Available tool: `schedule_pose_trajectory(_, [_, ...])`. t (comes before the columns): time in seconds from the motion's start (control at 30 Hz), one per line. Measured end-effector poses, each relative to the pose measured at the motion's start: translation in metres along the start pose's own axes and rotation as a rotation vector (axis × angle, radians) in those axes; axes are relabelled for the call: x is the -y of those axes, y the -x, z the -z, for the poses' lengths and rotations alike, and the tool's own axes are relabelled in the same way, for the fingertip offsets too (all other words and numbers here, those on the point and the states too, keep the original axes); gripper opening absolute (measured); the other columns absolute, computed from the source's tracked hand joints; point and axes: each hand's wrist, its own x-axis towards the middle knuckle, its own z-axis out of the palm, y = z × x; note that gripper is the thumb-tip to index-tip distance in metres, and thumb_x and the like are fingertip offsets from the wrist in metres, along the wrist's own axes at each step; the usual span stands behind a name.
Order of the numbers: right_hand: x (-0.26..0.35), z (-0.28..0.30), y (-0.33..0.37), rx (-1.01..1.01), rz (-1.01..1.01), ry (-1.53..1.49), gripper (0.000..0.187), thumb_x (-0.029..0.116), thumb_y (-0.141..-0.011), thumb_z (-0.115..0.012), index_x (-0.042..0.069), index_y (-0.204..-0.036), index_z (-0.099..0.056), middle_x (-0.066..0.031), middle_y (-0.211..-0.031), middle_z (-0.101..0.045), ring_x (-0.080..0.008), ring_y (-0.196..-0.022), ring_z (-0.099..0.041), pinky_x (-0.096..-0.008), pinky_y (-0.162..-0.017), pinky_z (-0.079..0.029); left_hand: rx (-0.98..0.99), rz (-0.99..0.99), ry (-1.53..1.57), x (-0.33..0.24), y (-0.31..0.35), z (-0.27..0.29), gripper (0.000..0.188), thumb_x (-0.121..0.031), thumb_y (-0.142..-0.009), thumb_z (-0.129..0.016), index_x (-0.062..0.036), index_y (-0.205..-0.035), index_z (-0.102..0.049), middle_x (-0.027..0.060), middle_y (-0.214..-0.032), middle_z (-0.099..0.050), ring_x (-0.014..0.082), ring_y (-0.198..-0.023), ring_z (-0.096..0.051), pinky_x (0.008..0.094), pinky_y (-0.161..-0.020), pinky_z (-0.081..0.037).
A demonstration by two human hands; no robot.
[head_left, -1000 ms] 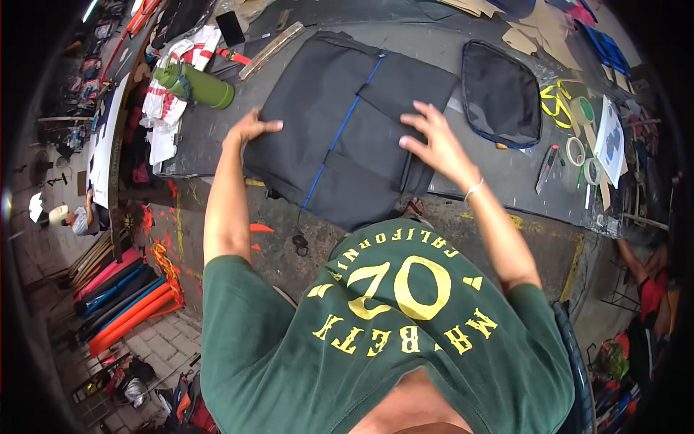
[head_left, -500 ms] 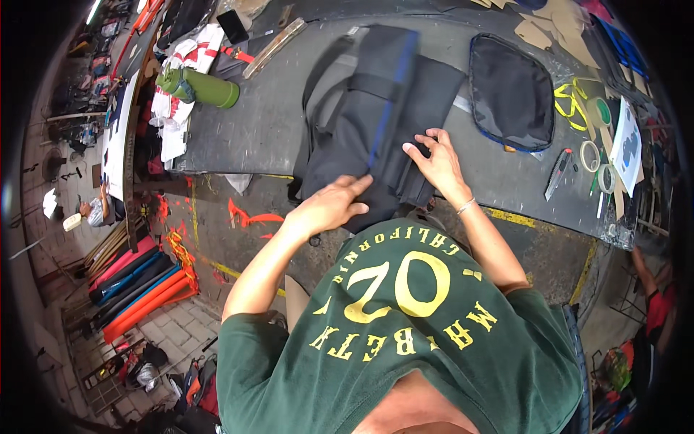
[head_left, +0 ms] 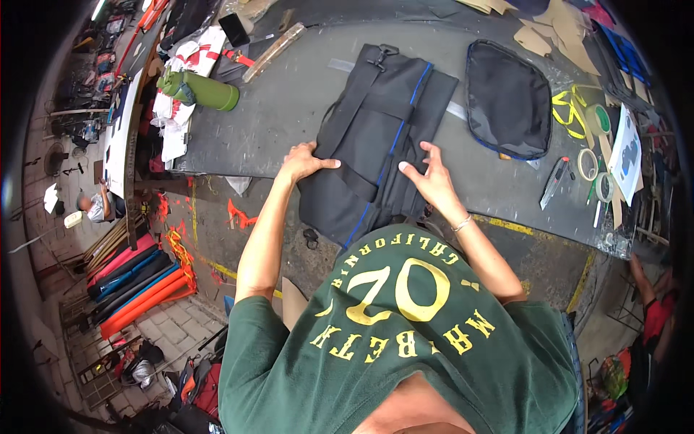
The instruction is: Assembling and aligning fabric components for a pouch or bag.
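Observation:
A black fabric bag [head_left: 361, 148] with blue piping and dark webbing straps lies on the grey table, its near end reaching past the table edge towards me. A dark clip [head_left: 385, 52] shows on a strap at its far end. At the bag's left edge rests my left hand [head_left: 305, 163], thumb stretched over the fabric and apart from the fingers. My right hand [head_left: 435, 181] is over the bag's right side, thumb and fingers spread, holding nothing. Farther right lies a flat black panel [head_left: 508, 100] with rounded corners and blue edging.
On the left stands out a green bottle [head_left: 199, 88], lying on its side, near a phone [head_left: 233, 29] and a wooden strip [head_left: 275, 52]. To the right are a cutter knife [head_left: 555, 182], tape rolls [head_left: 588, 164] and a yellow measuring tape [head_left: 571, 112]. Fabric rolls [head_left: 144, 296] lie lower left.
The bag has been turned over or laid flatter, with its straps and clip now on top. My left hand has moved left and away to the bag's left edge; my right hand has barely moved.

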Motion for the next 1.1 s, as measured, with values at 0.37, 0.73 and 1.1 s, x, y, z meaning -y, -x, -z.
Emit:
schedule_pose_trajectory(0.37, [0.051, 0.015, -0.072, -0.082, 0.235, -0.27, 0.044, 0.017, -0.094, -0.07, 0.004, -0.133, -0.053, -0.013, -0.124, -0.062, -0.0144, -0.095, -0.063, -0.0315, -0.09, -0.052, -0.267, -0.556, 0.717, -0.042, 0.035, 0.168, 0.073, -0.013, -0.077, -0.074, 0.01, -0.141, -0.047, 0.0187, -0.131, -0.063, 0.0221, -0.119, -0.06, 0.0323, -0.103, -0.046])
schedule_pose_trajectory(0.73, [0.053, -0.026, -0.048, -0.346, 0.263, 0.653, 0.055, 0.024, -0.086, -0.075, 0.004, -0.133, -0.055, -0.0213, -0.141, -0.051, -0.0374, -0.13, -0.05, -0.0457, -0.108, -0.041, -0.512, -0.387, 0.467, -0.056, -0.094, 0.396, 0.049, -0.014, -0.081, -0.072, -0.002, -0.127, -0.059, 0.0111, -0.107, -0.072, 0.0258, -0.091, -0.07, 0.04, -0.079, -0.057])
schedule_pose_trajectory(1.1, [0.036, -0.03, -0.033, -0.286, -0.153, 0.6, 0.07, 0.022, -0.079, -0.082, 0.0, -0.139, -0.052, -0.0237, -0.157, -0.036, -0.0388, -0.149, -0.028, -0.0488, -0.121, -0.026, -1.385, -0.544, 0.195, -0.08, -0.362, 0.539, 0.05, -0.01, -0.076, -0.061, -0.0032, -0.125, -0.061, 0.029, -0.106, -0.068, 0.0461, -0.104, -0.065, 0.0482, -0.093, -0.051])
